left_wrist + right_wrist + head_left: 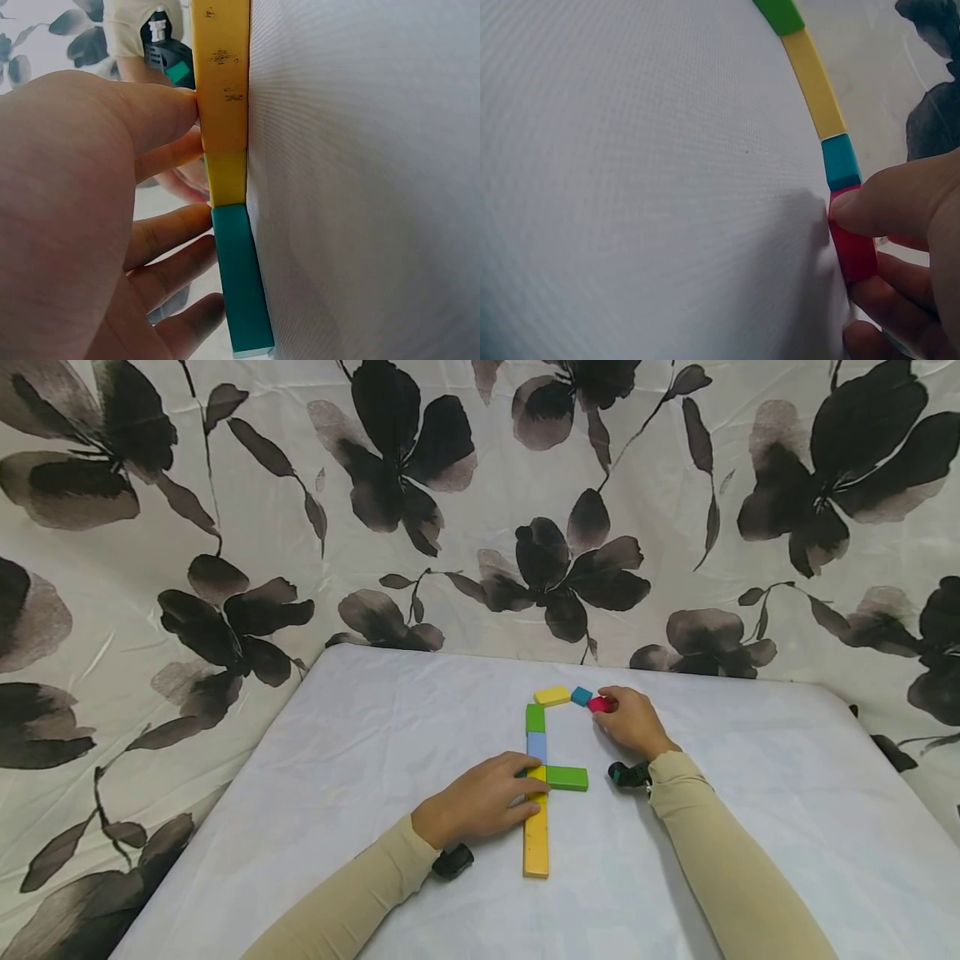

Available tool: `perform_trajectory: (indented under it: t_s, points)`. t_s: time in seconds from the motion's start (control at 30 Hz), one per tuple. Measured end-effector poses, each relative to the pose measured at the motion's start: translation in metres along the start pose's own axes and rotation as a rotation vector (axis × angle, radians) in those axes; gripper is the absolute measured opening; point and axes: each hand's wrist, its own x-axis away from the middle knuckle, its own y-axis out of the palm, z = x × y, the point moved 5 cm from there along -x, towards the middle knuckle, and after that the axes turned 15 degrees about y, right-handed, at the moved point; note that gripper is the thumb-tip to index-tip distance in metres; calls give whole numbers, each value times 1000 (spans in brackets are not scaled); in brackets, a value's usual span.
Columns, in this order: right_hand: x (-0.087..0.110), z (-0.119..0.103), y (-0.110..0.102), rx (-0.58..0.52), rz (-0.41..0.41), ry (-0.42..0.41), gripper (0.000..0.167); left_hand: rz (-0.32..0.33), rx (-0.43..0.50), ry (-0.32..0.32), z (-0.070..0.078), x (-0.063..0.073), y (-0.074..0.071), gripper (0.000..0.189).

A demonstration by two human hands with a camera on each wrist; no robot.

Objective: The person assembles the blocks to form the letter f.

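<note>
At the end of a curved row of blocks, my right hand pinches a red block between thumb and fingers, its end against a small teal block. A yellow block and an upright green block continue the row, then a light blue block. My left hand rests with extended fingertips on the long yellow block, the short yellow block and a longer teal block. That teal block is mostly hidden under the hand in the head view.
Opposite the left hand, a green block juts right from the column. All blocks lie flat on a white-covered table. A floral cloth hangs behind the table's back edge. Each wrist carries a black camera.
</note>
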Motion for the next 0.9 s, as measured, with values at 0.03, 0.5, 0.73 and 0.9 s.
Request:
perform_trajectory:
  t_s: [0.03,0.5,0.73,0.9]
  points:
    - [0,1,0,-4,-2,5,49,0,0,0,0,0,0,34]
    - [5,5,-4,-25,-7,13,50,-5,-2,0,0,-2,0,34]
    - [18,14,-21,-89,-9,34,44,-13,9,-14,0,-1,0,35]
    - [29,20,-34,-128,13,30,44,-3,10,-16,1,-1,-2,34]
